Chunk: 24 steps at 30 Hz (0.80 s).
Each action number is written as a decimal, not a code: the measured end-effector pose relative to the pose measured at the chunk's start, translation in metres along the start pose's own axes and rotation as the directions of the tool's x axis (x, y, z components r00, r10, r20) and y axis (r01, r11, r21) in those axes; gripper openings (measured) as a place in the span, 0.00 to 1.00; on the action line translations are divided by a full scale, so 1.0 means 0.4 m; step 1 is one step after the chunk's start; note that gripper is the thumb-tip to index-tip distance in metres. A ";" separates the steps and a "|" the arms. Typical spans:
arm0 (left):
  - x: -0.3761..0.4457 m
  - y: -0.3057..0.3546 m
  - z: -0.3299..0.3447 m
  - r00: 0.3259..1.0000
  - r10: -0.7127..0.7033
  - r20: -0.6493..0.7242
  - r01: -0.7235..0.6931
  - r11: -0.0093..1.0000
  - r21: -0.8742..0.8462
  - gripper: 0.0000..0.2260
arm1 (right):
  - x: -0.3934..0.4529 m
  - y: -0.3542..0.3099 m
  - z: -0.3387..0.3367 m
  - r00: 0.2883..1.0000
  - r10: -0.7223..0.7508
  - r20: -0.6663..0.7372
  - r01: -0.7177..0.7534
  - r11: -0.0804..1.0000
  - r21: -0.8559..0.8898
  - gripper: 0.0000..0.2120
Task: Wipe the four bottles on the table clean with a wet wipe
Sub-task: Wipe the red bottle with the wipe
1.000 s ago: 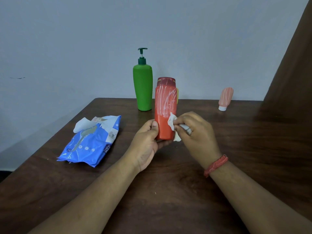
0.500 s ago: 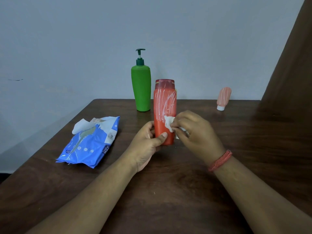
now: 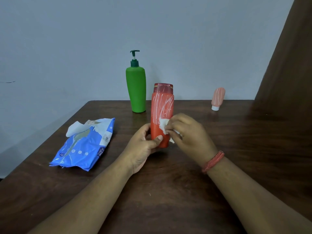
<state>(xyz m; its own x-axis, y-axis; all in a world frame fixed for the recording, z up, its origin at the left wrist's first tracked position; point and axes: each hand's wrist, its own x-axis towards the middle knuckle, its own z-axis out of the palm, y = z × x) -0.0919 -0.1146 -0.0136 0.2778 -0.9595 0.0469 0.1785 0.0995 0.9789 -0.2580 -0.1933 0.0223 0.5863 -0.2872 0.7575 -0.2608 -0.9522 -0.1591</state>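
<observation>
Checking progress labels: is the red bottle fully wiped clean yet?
No, white streaks still cover the upper half of the red bottle, above the wet wipe that the right hand presses on it.

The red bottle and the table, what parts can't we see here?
- Head view: the red bottle has its far side turned away; left hand and wipe cover its lower part.
- Fourth bottle: not seen; only the green bottle and pink bottle stand behind.
- Wipes packet print: too small to read.
</observation>
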 end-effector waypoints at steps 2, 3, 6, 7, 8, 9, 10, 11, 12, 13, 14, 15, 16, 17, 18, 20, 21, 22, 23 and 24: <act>0.001 -0.001 -0.006 1.000 0.015 -0.012 -0.014 0.998 0.061 0.23 | 0.005 0.009 0.003 1.000 0.008 -0.026 -0.008 1.000 -0.010 0.02; 0.002 -0.001 -0.008 0.999 0.033 -0.015 -0.030 0.992 0.126 0.22 | 0.007 0.016 0.001 0.994 0.065 -0.089 -0.064 0.998 0.013 0.03; 0.004 -0.003 -0.002 0.997 0.078 -0.027 -0.066 0.948 0.312 0.23 | 0.006 0.017 -0.002 0.971 0.177 -0.163 -0.175 0.984 0.028 0.10; 0.005 -0.005 -0.003 0.996 0.085 -0.032 -0.069 0.942 0.329 0.24 | 0.003 0.013 0.002 0.978 0.164 -0.130 -0.164 0.986 0.017 0.11; 0.005 -0.004 -0.002 0.996 0.087 -0.031 -0.071 0.940 0.335 0.24 | 0.001 0.008 0.006 0.986 0.134 -0.095 -0.135 0.991 0.002 0.11; 0.004 -0.002 -0.003 0.996 0.089 -0.030 -0.073 0.937 0.341 0.24 | 0.001 0.005 0.009 0.992 0.100 -0.075 -0.102 0.995 -0.016 0.09; 0.002 -0.001 -0.004 0.996 0.088 -0.027 -0.073 0.934 0.350 0.25 | 0.003 0.004 0.011 0.993 0.084 -0.087 -0.087 0.996 -0.026 0.07; 0.002 0.001 -0.004 0.996 0.087 -0.022 -0.073 0.930 0.359 0.26 | 0.009 0.009 0.010 0.987 0.094 -0.130 -0.098 0.995 -0.024 0.06; 0.002 -0.001 -0.002 0.997 0.082 -0.011 -0.072 0.926 0.372 0.26 | 0.013 0.014 0.006 0.973 0.132 -0.191 -0.136 0.991 -0.008 0.05; 0.003 -0.001 0.000 0.997 0.077 0.000 -0.071 0.921 0.382 0.25 | 0.015 0.017 0.002 0.954 0.171 -0.245 -0.172 0.985 0.017 0.04; 0.002 -0.002 0.001 0.997 0.073 0.007 -0.070 0.918 0.389 0.24 | 0.015 0.017 0.000 0.945 0.191 -0.266 -0.188 0.981 0.038 0.04; 0.002 -0.003 0.002 0.997 0.074 0.008 -0.071 0.918 0.391 0.24 | 0.011 0.012 0.002 0.951 0.183 -0.249 -0.178 0.983 0.043 0.04; 0.003 -0.004 0.001 0.997 0.078 0.003 -0.073 0.920 0.386 0.25 | 0.007 0.004 0.005 0.969 0.146 -0.201 -0.144 0.989 0.027 0.04; 0.002 -0.004 0.001 0.997 0.082 -0.005 -0.074 0.923 0.377 0.26 | 0.003 -0.002 0.006 0.986 0.093 -0.140 -0.094 0.996 0.001 0.06; 0.002 -0.004 0.001 0.996 0.088 -0.011 -0.078 0.926 0.369 0.26 | 0.003 -0.004 0.004 0.994 0.052 -0.099 -0.055 0.998 -0.022 0.08; 0.000 -0.003 0.002 0.996 0.093 -0.003 -0.085 0.923 0.375 0.25 | 0.011 0.005 -0.006 0.990 0.068 -0.127 -0.074 0.997 -0.038 0.11; 0.000 -0.003 0.003 0.996 0.090 0.005 -0.085 0.920 0.383 0.24 | 0.014 0.010 -0.012 0.980 0.099 -0.170 -0.107 0.993 -0.040 0.13; 0.000 -0.003 0.002 0.996 0.087 0.013 -0.085 0.915 0.394 0.24 | 0.016 0.014 -0.016 0.972 0.124 -0.202 -0.135 0.990 -0.043 0.13; 0.000 -0.004 0.001 0.996 0.084 0.017 -0.084 0.913 0.400 0.24 | 0.016 0.014 -0.016 0.970 0.132 -0.205 -0.144 0.988 -0.049 0.13; -0.001 -0.004 -0.001 0.997 0.082 0.017 -0.082 0.913 0.399 0.24 | 0.013 0.011 -0.013 0.976 0.114 -0.184 -0.126 0.990 -0.057 0.13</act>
<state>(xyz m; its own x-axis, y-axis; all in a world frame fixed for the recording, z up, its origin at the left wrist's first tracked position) -0.0921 -0.1144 -0.0152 0.2749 -0.9526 0.1300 -0.2361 0.0642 0.9696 -0.2600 -0.1985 0.0290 0.4013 -0.3696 0.8381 -0.3764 -0.9007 -0.2169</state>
